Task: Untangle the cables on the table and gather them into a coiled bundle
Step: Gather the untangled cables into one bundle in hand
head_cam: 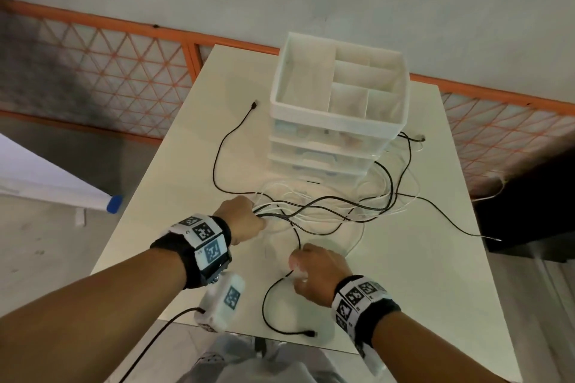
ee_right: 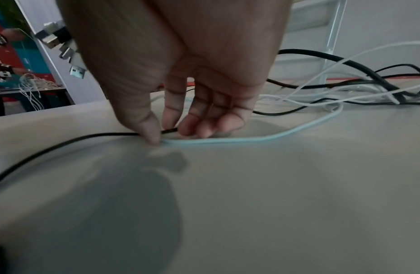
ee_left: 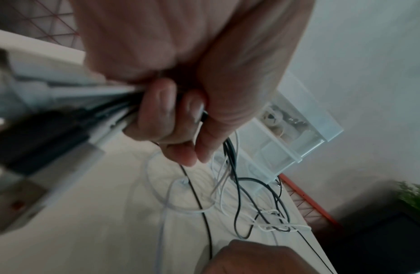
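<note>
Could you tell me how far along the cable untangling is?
Partly gathered: the left hand grips a bunch of black and white cables by their USB plug ends. In hand: the right hand pinches a black cable on the table. Left: the loose tangle beside the drawer organizer remains uncoiled.

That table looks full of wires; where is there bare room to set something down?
Bare table lies to the right of the right hand, and along the left edge beside the left hand. Crowded: the cables between the hands and the drawer unit.
</note>
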